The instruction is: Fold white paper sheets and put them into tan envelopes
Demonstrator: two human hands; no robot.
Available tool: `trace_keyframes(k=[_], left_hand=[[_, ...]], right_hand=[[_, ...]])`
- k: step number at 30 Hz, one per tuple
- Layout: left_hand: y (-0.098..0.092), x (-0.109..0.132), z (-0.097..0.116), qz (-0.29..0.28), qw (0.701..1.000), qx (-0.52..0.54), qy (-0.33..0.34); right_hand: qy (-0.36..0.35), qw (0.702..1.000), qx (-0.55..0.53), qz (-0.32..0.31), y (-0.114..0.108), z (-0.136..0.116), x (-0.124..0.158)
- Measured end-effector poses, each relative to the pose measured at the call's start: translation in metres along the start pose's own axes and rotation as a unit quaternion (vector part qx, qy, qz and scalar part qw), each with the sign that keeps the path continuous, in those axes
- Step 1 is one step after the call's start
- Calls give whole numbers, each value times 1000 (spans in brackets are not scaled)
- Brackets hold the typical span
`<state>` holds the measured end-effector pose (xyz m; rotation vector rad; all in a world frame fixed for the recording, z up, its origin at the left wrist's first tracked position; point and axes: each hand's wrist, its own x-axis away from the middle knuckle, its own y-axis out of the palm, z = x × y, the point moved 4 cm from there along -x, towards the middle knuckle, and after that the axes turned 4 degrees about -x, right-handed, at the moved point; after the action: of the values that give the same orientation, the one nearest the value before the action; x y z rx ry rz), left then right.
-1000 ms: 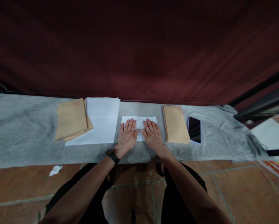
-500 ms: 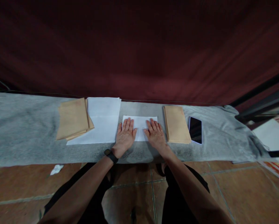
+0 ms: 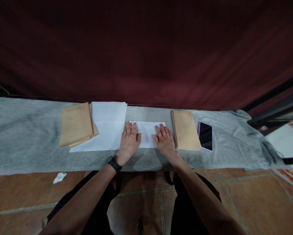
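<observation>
Head view: left hand [image 3: 130, 138] and right hand [image 3: 165, 140] rest on a small white paper [image 3: 146, 138]

Dark red curtain [image 3: 146, 55] fills the area beyond the small white paper, and tiled floor [image 3: 254, 192] shows on its near side. Between them runs a grey-draped desk [image 3: 33, 137], with the paper lying flat near its middle. Large white sheets [image 3: 108, 130] are just left of the paper; farther left, a tilted brown pile [image 3: 76, 124] overlaps them. A straighter brown pile [image 3: 186, 130] lies just right of the paper.

Each hand covers one end of the paper, palm down. Neither grip is closed: the fingers are stretched out and seem to press rather than pinch, though their undersides are hidden. The paper's middle shows between the thumbs.

It should be very light, thin and bendy, quick to crease and apt to slide under a dry palm; whether it has one layer or several, I cannot tell. The two short ends look the best places to take hold, finger and thumb at each.

Smaller still, a phone [image 3: 205, 136] lies right of the paper, past the straighter pile, and a dark watch [image 3: 115, 164] circles the left wrist, on the paper's near left.
</observation>
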<state>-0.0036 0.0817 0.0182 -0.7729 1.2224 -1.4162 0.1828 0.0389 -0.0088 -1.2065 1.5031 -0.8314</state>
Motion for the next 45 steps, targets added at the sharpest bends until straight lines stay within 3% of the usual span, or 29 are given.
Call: trace_keyframes(k=[7,11,14,19,23,27,29,33,36,40,43,45], left_hand=[[-16,-14,-14,-8,991,117,-59],[-14,-22,-26,-5,967,226,-116],[-6,-24,-32,-3,919,364,-152],[-1,-24,-31,-17,792,570,-216],[-10,-25,-30,-13,741,617,-266],[-16,-25,-21,-58,687,666,-283],[-20,-25,-16,-64,669,687,-277],[-26,-27,-5,-83,614,748,-237],[-26,-24,1,-123,577,776,-224],[-14,-14,11,-170,598,748,-233],[-3,-7,22,-186,591,753,-222],[2,-4,28,-184,581,763,-215]], right_hand=[[1,1000,-10,-3,0,-1,0],[1,1000,-9,-4,-2,-2,0],[4,1000,-6,-7,-2,-3,-1],[11,999,-29,-17,-9,-9,-4],[-77,991,-93,-64,-22,-32,-4],[-168,973,-123,-95,-32,-58,2],[-167,973,-133,-88,-34,-64,3],[-91,969,-225,-40,-43,-55,-4],[-11,920,-389,40,-58,-40,-12],[150,770,-595,174,-64,-17,-18],[204,678,-679,195,-58,-13,-22],[215,661,-697,178,-53,-14,-24]])
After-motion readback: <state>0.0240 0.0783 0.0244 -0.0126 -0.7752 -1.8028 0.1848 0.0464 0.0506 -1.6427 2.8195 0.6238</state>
